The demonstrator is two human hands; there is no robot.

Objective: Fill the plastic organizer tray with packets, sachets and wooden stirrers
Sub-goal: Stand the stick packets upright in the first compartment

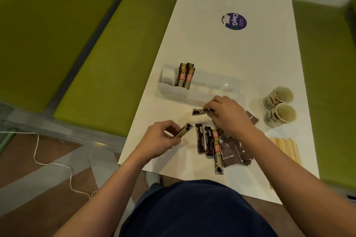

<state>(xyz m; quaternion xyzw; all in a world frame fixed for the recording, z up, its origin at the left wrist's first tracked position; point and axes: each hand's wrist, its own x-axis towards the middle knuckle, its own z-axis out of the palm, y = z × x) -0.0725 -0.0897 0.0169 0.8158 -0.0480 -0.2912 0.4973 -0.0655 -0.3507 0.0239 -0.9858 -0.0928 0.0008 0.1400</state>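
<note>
A clear plastic organizer tray (217, 90) stands on the white table, with a few coffee sachets (185, 76) upright in a left compartment. My left hand (159, 138) grips one coffee sachet (184, 130) just above the table. My right hand (227, 113) pinches another coffee sachet (201, 111) in front of the tray. Several loose coffee sachets (209, 143) lie between my hands. Brown sugar packets (234, 153) are piled beside them. Wooden stirrers (287, 147) lie in a flat row at the right, partly behind my right forearm.
Two paper cups (280, 106) lie on their sides right of the tray. A round purple sticker (234, 21) marks the far table top. Green benches (107, 75) flank the table. A white cable (48, 161) runs on the floor at left.
</note>
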